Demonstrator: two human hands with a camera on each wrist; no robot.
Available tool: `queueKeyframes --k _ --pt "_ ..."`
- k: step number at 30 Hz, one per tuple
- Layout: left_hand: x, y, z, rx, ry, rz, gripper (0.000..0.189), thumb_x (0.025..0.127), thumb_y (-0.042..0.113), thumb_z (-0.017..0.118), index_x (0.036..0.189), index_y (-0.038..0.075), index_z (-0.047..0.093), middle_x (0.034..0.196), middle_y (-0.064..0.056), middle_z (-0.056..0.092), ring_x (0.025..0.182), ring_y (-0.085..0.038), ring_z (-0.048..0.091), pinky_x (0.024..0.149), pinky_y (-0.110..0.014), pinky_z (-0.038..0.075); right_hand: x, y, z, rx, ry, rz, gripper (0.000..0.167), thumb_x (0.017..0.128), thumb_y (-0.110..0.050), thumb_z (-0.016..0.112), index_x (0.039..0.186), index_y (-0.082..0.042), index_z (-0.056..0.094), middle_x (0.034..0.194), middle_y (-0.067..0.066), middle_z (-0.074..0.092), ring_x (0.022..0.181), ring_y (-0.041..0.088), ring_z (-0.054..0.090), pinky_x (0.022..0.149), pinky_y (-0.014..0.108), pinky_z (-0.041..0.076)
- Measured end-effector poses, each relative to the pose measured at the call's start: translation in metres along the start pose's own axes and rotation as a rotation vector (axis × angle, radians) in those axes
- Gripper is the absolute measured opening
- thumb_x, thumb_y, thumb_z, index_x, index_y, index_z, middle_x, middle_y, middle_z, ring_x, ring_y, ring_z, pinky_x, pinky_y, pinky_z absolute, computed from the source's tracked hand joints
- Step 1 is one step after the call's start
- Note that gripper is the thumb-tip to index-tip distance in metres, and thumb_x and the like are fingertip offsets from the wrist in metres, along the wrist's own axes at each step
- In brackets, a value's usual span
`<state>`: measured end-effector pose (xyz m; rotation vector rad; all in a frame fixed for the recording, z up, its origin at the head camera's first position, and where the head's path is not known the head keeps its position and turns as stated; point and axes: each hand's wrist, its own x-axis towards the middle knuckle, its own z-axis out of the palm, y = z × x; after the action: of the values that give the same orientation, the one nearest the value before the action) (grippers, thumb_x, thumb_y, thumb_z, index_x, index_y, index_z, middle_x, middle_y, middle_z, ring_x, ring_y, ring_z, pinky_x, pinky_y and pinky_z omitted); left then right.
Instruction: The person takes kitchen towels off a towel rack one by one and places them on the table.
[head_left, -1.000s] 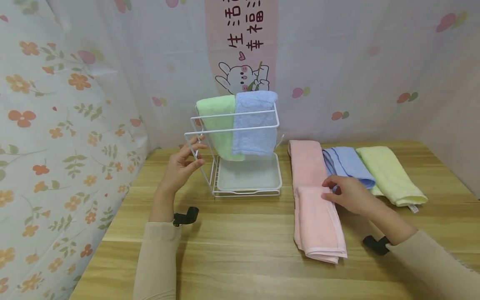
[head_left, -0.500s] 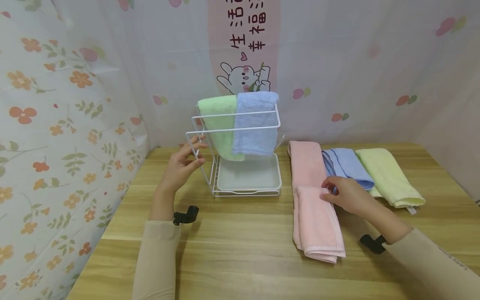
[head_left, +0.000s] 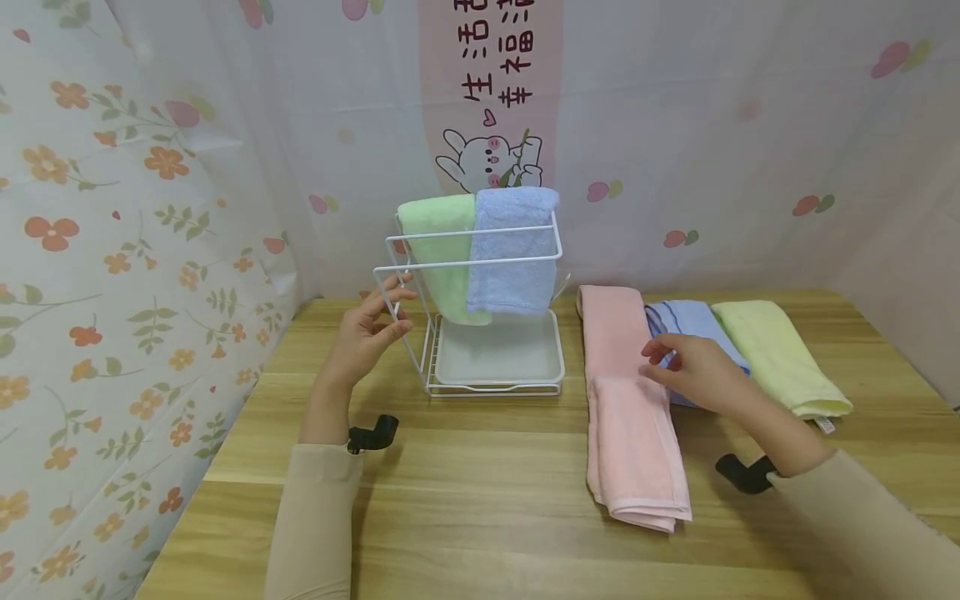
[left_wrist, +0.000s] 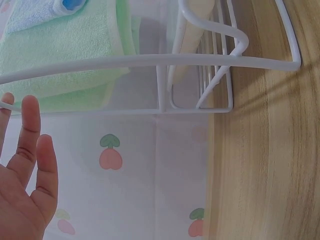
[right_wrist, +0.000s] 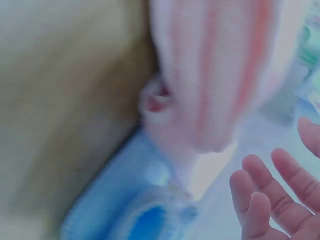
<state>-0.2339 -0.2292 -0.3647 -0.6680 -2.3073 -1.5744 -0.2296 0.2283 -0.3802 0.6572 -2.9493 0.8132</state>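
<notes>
My left hand [head_left: 362, 335] holds the left side wire of a white wire rack [head_left: 491, 387], thumb and fingers on either side. In the left wrist view, fingertips [left_wrist: 31, 107] lie near the rack's wires; the thumb is out of view. A green towel [head_left: 437, 279] and a light blue towel [head_left: 513, 267] hang over the rack's back bar. My right hand [head_left: 697, 371] hovers at the right edge of a long pink towel [head_left: 637, 450], its lower part folded over, fingers loosely bent and holding nothing. The right wrist view shows these fingers [right_wrist: 280, 205] apart from blurred cloth.
A folded blue towel [head_left: 693, 321] and a folded yellow towel [head_left: 780, 358] lie right of the pink one. In the rack's base sits a white tray [head_left: 498, 354]. A patterned curtain [head_left: 660, 150] closes off the back of the wooden table [head_left: 450, 492].
My right hand has let go of the pink towel's folded edge and lifted slightly away. The folded part now lies flatter. My left hand stays on the rack.
</notes>
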Motion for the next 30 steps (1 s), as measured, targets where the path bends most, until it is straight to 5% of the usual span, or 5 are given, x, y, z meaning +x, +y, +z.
queueKeyframes --k 10,18,30 --pt "0.0 0.001 0.001 0.009 0.001 0.016 0.034 0.093 -0.002 0.064 0.125 -0.009 0.057 0.155 -0.013 0.043 0.096 -0.003 0.057 0.075 -0.014 0.051 0.015 -0.023 -0.03 0.084 0.123 -0.021 0.025 0.095 -0.022 0.068 0.112 -0.003 0.067 0.101 0.014 0.071 0.088 0.028 0.065 0.066 0.025 0.048" --pt "0.001 0.001 0.001 0.011 0.006 0.016 0.033 0.093 -0.002 0.064 0.125 -0.008 0.057 0.156 -0.013 0.043 0.12 0.001 0.054 0.077 -0.015 0.052 0.034 -0.049 -0.052 0.146 0.201 -0.041 0.034 0.098 -0.027 0.065 0.122 -0.004 0.063 0.111 0.017 0.07 0.101 0.033 0.063 0.075 0.027 0.045" --pt "0.001 0.0 0.001 0.028 0.011 0.041 0.032 0.093 -0.003 0.063 0.124 -0.008 0.058 0.155 -0.015 0.044 0.089 -0.001 0.057 0.075 -0.014 0.052 0.07 -0.092 -0.061 0.271 0.281 -0.063 0.042 0.099 -0.035 0.061 0.134 -0.012 0.057 0.119 0.012 0.068 0.109 0.027 0.059 0.08 0.038 0.046"
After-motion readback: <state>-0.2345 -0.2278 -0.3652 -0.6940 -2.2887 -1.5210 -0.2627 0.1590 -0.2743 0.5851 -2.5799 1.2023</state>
